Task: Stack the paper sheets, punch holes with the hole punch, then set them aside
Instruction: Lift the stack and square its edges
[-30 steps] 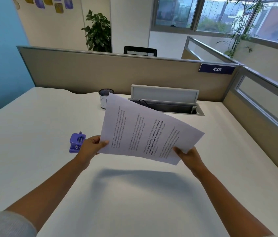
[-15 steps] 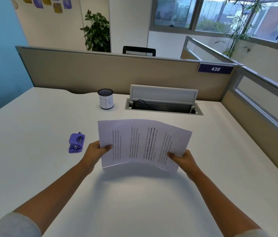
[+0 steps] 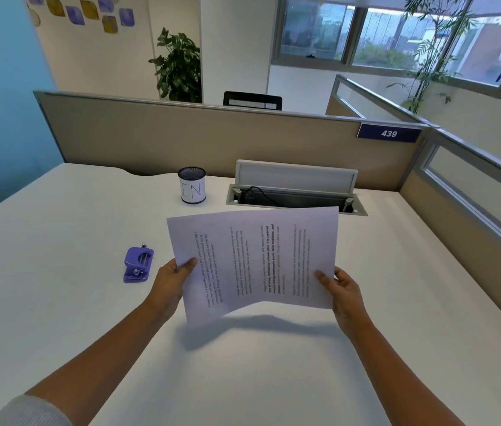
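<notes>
I hold printed paper sheets [image 3: 255, 259] above the white desk, turned sideways and arched upward in the middle. My left hand [image 3: 170, 282] pinches their left edge with the thumb on top. My right hand [image 3: 343, 289] pinches the right edge the same way. How many sheets there are cannot be told. A small purple hole punch [image 3: 138, 265] lies on the desk to the left of my left hand, apart from it.
A mesh pen cup [image 3: 192, 186] labelled "IN" stands behind the sheets. An open cable tray with a raised lid [image 3: 295, 192] is set into the white desk [image 3: 58, 302] at the back. Beige partition walls [image 3: 181, 139] close the back and right sides.
The sheets have swung from a steep tilt to level and squared in front of me, and have bowed upward. Both hands have kept their hold on the sheets' edges.
</notes>
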`<state>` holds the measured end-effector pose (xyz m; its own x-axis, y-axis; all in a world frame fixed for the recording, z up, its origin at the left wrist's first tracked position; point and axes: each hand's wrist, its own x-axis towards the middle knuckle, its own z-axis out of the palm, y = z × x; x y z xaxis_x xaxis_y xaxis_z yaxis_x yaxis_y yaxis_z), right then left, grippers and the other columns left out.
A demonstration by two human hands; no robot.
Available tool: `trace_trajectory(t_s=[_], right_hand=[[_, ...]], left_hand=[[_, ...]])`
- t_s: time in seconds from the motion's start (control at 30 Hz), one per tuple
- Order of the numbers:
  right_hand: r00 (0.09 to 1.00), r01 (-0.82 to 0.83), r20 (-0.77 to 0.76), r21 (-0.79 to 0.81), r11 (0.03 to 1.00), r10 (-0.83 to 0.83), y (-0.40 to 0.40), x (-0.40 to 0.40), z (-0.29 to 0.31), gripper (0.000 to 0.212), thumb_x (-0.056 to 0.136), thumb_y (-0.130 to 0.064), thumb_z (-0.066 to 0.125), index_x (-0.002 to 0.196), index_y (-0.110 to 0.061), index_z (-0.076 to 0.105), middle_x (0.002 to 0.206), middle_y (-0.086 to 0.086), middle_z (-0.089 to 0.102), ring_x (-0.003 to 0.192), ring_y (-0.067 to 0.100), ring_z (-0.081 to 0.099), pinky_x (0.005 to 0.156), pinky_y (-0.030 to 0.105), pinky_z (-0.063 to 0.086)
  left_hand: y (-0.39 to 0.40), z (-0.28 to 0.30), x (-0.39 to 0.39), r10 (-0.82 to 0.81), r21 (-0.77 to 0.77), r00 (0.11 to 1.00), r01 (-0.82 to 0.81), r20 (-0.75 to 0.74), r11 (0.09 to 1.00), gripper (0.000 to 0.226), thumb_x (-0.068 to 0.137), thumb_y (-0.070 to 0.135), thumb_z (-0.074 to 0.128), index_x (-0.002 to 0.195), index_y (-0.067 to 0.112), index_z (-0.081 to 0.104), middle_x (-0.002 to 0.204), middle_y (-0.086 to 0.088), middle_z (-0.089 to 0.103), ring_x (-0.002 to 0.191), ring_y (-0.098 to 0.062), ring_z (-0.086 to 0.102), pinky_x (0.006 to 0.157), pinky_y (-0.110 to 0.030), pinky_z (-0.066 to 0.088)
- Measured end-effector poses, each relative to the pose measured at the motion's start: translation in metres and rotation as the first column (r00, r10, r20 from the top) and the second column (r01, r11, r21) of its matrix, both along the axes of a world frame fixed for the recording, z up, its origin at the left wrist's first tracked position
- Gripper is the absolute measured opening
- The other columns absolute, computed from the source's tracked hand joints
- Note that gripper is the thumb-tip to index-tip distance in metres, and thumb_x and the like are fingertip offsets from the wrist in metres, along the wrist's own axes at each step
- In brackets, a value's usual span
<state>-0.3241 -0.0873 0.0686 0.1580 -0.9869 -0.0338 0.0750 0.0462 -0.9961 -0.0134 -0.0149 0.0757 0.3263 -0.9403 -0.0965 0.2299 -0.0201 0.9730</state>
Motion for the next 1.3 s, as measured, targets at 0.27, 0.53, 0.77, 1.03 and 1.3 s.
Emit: trace_trajectory(t_s=[0.27, 0.53, 0.77, 1.03, 1.3], right_hand=[[0.983, -0.183, 0.018, 0.074, 0.980, 0.182, -0.017, -0.014, 0.023, 0.080, 0.038, -0.051, 0.088, 0.104, -0.012, 0.065, 0.104, 0.010, 0.072, 0.088, 0.027, 0.071, 0.066, 0.033, 0.058], [0.856, -0.187, 0.515, 0.214, 0.959, 0.052, -0.005, 0.005, 0.016, 0.030, 0.086, -0.027, 0.046, 0.112, -0.021, 0.059, 0.096, -0.001, 0.075, 0.086, 0.014, 0.071, 0.078, 0.034, 0.059], [0.903, -0.045, 0.429, 0.100, 0.994, -0.003, 0.005, 0.047, 0.019, 0.074, 0.041, -0.038, 0.089, 0.107, -0.028, 0.059, 0.097, -0.006, 0.074, 0.089, 0.014, 0.071, 0.077, 0.032, 0.059], [0.955, -0.027, 0.295, 0.016, 1.000, 0.021, 0.010, 0.074, 0.032, 0.036, 0.088, 0.003, 0.051, 0.113, -0.023, 0.051, 0.113, 0.002, 0.063, 0.109, 0.023, 0.059, 0.085, 0.034, 0.055], [0.998, 0.029, -0.061, -0.104, 0.994, -0.035, -0.007, 0.054, 0.042, 0.033, 0.090, -0.002, 0.049, 0.122, -0.008, 0.051, 0.117, 0.011, 0.064, 0.103, 0.028, 0.064, 0.084, 0.047, 0.056]], left_hand=[[-0.007, 0.008, 0.008, -0.030, 0.043, 0.999, 0.032, -0.043, 0.999, 0.017, 0.090, 0.016, 0.050, 0.102, 0.021, 0.062, 0.085, 0.005, 0.073, 0.083, -0.021, 0.064, 0.070, -0.034, 0.057], [-0.014, 0.017, -0.003, 0.007, -0.030, 0.989, -0.012, -0.145, 0.999, 0.018, 0.091, 0.015, 0.048, 0.099, 0.023, 0.063, 0.083, 0.009, 0.074, 0.083, -0.018, 0.065, 0.068, -0.033, 0.058], [-0.021, 0.023, -0.023, -0.006, -0.108, 0.978, -0.017, -0.207, 0.994, 0.020, 0.092, 0.013, 0.047, 0.103, 0.022, 0.061, 0.089, 0.007, 0.074, 0.079, -0.012, 0.068, 0.061, -0.027, 0.057], [-0.025, 0.023, -0.034, -0.039, -0.215, 0.960, -0.022, -0.276, 0.976, 0.021, 0.089, 0.012, 0.051, 0.105, 0.023, 0.058, 0.093, 0.007, 0.072, 0.087, -0.013, 0.066, 0.069, -0.028, 0.059], [-0.021, 0.013, -0.023, -0.035, -0.145, 0.966, -0.002, -0.255, 0.990, 0.036, 0.090, 0.009, 0.046, 0.125, 0.015, 0.043, 0.113, -0.004, 0.060, 0.097, -0.018, 0.060, 0.068, -0.026, 0.059]])
